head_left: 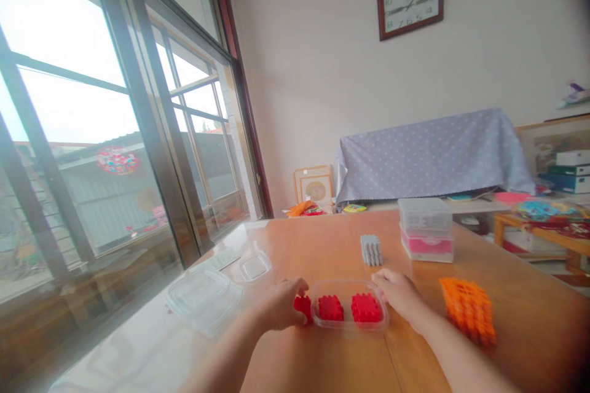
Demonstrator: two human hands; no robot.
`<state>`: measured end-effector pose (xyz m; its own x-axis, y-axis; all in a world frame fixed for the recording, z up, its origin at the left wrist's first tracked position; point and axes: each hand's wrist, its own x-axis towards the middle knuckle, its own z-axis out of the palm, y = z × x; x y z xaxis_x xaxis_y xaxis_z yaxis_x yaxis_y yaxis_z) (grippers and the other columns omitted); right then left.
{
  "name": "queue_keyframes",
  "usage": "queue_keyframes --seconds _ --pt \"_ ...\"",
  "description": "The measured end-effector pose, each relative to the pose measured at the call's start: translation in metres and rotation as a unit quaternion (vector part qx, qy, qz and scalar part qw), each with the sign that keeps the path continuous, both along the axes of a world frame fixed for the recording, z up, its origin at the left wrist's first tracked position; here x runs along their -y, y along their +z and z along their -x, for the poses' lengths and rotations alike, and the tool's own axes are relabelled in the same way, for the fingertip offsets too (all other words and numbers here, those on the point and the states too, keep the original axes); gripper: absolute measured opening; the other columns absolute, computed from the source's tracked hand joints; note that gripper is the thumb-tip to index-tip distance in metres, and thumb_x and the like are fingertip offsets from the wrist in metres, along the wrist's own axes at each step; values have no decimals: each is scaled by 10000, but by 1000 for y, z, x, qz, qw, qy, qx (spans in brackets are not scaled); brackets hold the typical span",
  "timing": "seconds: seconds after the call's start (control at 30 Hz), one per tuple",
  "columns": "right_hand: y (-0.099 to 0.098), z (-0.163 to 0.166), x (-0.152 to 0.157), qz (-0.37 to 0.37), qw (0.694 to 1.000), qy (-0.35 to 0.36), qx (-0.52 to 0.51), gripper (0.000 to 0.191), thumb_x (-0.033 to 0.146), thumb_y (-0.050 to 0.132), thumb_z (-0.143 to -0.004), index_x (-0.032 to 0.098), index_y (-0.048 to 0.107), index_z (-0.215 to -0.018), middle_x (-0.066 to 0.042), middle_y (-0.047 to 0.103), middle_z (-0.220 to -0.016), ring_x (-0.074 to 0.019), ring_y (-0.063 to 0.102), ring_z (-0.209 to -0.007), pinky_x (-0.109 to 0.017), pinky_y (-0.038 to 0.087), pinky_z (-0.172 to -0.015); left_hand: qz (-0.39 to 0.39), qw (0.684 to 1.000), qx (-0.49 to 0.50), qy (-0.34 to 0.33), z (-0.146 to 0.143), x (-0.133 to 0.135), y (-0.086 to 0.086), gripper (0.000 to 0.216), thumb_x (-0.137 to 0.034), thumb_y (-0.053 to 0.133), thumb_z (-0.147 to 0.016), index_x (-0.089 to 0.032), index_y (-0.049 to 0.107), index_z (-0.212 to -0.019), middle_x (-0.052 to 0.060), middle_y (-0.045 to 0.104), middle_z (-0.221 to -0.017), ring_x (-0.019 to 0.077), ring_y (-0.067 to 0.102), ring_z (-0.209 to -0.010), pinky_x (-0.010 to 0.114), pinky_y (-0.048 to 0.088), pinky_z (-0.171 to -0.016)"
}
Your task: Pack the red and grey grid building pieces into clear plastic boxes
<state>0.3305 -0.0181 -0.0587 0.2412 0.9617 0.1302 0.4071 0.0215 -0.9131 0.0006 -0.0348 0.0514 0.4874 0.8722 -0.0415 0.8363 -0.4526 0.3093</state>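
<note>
A small clear plastic box (349, 285) sits on the wooden table (322, 239) in front of me and holds two red toothed block pieces (366, 307). My left hand (281, 304) is curled round a third red block (303, 305) just outside the box's left end. At the box's right end rests my right hand (400, 295), fingers bent against the rim; I cannot make out anything in it.
An orange block stack (469, 308) lies right of my right arm. A grey block stack (371, 250) and stacked lidded boxes (426, 229) stand farther back. Clear lids (205, 296) lie at the left by the window. A covered cabinet and cluttered side table stand beyond.
</note>
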Motion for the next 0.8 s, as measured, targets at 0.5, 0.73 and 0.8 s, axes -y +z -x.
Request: queue_keyframes --seconds 0.5,0.73,0.8 --pt "-4 0 -1 -14 1000 0 -2 332 480 485 -867 212 604 -710 3 655 -631 -147 594 -595 -238 425 -557 -64 992 102 -33 -15 -2 20 521 -190 648 -676 -219 577 -1192 55 659 -1161 206 616 -1017 298 492 -905" --pt "-3 -1 -1 -12 1000 3 -3 333 480 483 -869 209 611 -725 -1 665 -631 -145 599 -584 -238 420 -555 -55 993 20 -100 -64 7 30 456 -246 678 -671 -251 654 -1126 49 671 -1133 255 603 -1046 332 501 -881" --pt "-2 -1 -1 -15 1000 5 -3 332 484 489 -870 210 615 -731 0 670 -633 -143 602 -585 -236 418 -556 -52 992 -12 -113 -68 5 27 453 -289 712 -658 -256 670 -1108 52 675 -1118 281 583 -1073 362 497 -906"
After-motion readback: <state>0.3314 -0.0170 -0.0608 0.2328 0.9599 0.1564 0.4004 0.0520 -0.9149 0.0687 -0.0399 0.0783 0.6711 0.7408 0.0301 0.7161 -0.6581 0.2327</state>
